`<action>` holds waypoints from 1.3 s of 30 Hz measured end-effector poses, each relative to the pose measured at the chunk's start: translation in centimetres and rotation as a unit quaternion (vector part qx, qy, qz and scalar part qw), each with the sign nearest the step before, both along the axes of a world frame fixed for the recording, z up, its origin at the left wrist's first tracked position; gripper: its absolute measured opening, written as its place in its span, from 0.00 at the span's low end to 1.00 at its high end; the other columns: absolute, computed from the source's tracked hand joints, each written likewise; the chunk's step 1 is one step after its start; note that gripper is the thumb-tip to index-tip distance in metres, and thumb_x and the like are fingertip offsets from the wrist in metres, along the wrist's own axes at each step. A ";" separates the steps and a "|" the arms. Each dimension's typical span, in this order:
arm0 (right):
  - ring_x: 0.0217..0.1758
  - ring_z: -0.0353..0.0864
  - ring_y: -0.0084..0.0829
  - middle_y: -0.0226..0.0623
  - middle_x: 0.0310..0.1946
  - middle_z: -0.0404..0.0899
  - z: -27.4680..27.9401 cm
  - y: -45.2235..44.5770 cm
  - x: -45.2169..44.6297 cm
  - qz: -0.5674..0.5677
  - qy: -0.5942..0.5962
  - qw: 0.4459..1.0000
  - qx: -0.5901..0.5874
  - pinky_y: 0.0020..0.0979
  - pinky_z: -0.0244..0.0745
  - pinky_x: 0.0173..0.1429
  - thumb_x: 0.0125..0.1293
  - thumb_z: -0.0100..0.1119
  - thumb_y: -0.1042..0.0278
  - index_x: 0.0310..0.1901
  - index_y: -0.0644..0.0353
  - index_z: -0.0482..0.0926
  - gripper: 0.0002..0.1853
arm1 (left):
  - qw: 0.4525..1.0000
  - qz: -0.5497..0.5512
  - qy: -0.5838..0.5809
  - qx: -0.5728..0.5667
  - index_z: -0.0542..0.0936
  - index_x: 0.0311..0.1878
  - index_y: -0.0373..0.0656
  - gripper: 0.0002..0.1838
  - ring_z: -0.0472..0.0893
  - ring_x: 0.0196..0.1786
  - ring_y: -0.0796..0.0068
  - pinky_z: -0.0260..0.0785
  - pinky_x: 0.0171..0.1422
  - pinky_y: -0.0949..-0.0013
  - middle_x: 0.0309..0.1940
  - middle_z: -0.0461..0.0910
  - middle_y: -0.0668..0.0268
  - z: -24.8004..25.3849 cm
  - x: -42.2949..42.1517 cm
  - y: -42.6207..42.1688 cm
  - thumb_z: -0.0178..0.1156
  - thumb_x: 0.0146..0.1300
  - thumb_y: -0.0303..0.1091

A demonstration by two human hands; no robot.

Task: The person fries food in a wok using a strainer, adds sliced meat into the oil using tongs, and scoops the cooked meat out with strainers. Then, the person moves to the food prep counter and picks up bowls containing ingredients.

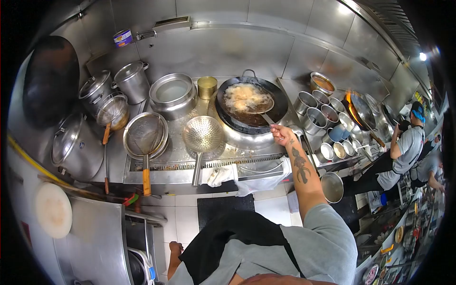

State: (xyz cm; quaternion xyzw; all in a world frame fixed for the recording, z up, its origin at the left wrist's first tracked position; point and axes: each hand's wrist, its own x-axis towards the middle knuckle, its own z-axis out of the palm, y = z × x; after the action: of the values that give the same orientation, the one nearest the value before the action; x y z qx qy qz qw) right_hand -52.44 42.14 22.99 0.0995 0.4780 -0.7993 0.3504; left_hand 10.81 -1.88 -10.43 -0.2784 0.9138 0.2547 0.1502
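Observation:
My right hand (283, 135) is closed round the metal handle of a skimmer (267, 118) and reaches out over the stove. Its round head sits in a black wok (280, 97) of dark, bubbling oil, mostly hidden under pale frying food (247, 97) and foam. Low at my side hangs my left hand (175, 248), its fingers curled in, with nothing visible in it. A perforated strainer (203, 134) rests on the stove left of the wok, handle toward me. Behind it stand a gold-coloured can (207, 86) and a wide metal pot (173, 95).
Left are a mesh strainer (146, 134) with a wooden handle and lidded pots (130, 78). Several metal containers (314, 120) and another wok (363, 111) stand right. White cloths (263, 178) hang at the stove's front. A co-worker (408, 147) stands to the right.

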 end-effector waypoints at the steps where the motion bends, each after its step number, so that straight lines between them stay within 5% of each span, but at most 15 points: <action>1: 0.10 0.54 0.14 0.24 0.19 0.67 -0.4 -0.6 -0.7 0.000 0.001 1.000 -0.008 0.19 0.48 0.11 0.73 0.42 0.65 0.37 0.54 0.67 0.07 | 0.998 -0.053 -0.019 -0.041 0.77 0.19 0.46 0.04 0.79 0.22 0.64 0.71 0.26 0.61 0.16 0.77 0.60 -0.8 0.4 -0.3 0.64 0.39 0.29; 7: 0.11 0.58 0.17 0.29 0.21 0.69 -1.1 -2.8 -2.2 0.032 -0.004 0.997 -0.075 0.20 0.49 0.10 0.72 0.43 0.67 0.44 0.55 0.65 0.05 | 0.953 -0.208 -0.102 -0.197 0.83 0.19 0.63 0.02 0.81 0.30 0.68 0.72 0.39 0.64 0.18 0.79 0.69 -2.3 2.2 0.6 0.66 0.37 0.44; 12: 0.12 0.58 0.15 0.28 0.19 0.69 2.1 -0.5 1.0 0.005 0.042 0.999 0.020 0.19 0.49 0.11 0.71 0.45 0.65 0.50 0.56 0.68 0.09 | 0.946 -0.242 -0.078 -0.200 0.80 0.15 0.54 0.07 0.80 0.23 0.68 0.70 0.29 0.62 0.15 0.77 0.67 -3.5 2.2 0.2 0.63 0.43 0.41; 15: 0.10 0.57 0.17 0.31 0.20 0.72 3.1 0.4 2.2 -0.011 0.069 0.994 0.081 0.20 0.48 0.10 0.71 0.45 0.64 0.49 0.56 0.69 0.09 | 0.983 0.103 -0.092 0.120 0.71 0.11 0.45 0.12 0.75 0.14 0.63 0.65 0.17 0.60 0.10 0.72 0.62 -3.7 0.5 0.5 0.62 0.43 0.30; 16: 0.10 0.57 0.17 0.32 0.20 0.72 3.1 0.6 2.4 -0.012 0.084 0.991 0.100 0.20 0.48 0.09 0.71 0.45 0.64 0.49 0.56 0.69 0.09 | 0.849 0.378 0.010 0.370 0.64 0.11 0.43 0.14 0.70 0.09 0.60 0.58 0.10 0.61 0.08 0.66 0.58 -3.4 -0.3 0.5 0.58 0.43 0.20; 21: 0.09 0.60 0.19 0.32 0.18 0.71 3.4 1.1 3.4 -0.031 0.134 0.971 0.194 0.22 0.48 0.09 0.70 0.46 0.64 0.49 0.57 0.70 0.10 | 0.873 0.372 0.022 0.315 0.65 0.13 0.42 0.13 0.73 0.13 0.59 0.61 0.12 0.60 0.11 0.68 0.57 -4.2 -1.7 -0.3 0.55 0.43 0.16; 28: 0.09 0.62 0.21 0.29 0.16 0.70 4.8 -1.7 4.1 -0.048 0.212 0.910 0.354 0.24 0.51 0.10 0.70 0.47 0.63 0.54 0.58 0.73 0.15 | 0.975 0.147 -0.104 0.133 0.71 0.15 0.43 0.10 0.76 0.15 0.64 0.66 0.16 0.61 0.13 0.72 0.60 -4.3 -3.1 -1.2 0.59 0.44 0.18; 33: 0.09 0.62 0.19 0.28 0.16 0.71 6.6 -2.4 5.5 -0.064 0.233 0.904 0.353 0.23 0.50 0.10 0.70 0.49 0.63 0.52 0.59 0.74 0.14 | 0.984 0.076 -0.134 0.083 0.75 0.16 0.44 0.08 0.77 0.17 0.67 0.69 0.19 0.62 0.15 0.75 0.62 -3.6 -3.4 -1.2 0.61 0.45 0.21; 37: 0.09 0.63 0.18 0.27 0.17 0.71 8.1 -2.2 5.9 -0.069 0.227 0.911 0.337 0.21 0.49 0.10 0.70 0.50 0.64 0.51 0.59 0.75 0.13 | 0.946 0.224 -0.169 0.162 0.76 0.16 0.44 0.08 0.78 0.19 0.68 0.71 0.21 0.63 0.15 0.75 0.63 -3.8 -3.9 -1.1 0.63 0.45 0.23; 39: 0.10 0.64 0.19 0.29 0.18 0.72 8.2 -1.8 5.8 -0.068 0.225 0.917 0.322 0.23 0.52 0.11 0.69 0.49 0.62 0.51 0.58 0.76 0.14 | 0.986 0.086 -0.140 0.025 0.76 0.15 0.44 0.08 0.79 0.20 0.69 0.71 0.22 0.64 0.16 0.76 0.64 -3.9 -3.6 -1.3 0.64 0.45 0.24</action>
State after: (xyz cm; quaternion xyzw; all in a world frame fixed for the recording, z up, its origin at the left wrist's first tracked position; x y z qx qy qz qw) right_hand -46.66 40.32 31.16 0.0567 0.7676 -0.6255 0.1277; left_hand 7.16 -3.16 -14.35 -0.3847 0.8499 0.2482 0.2608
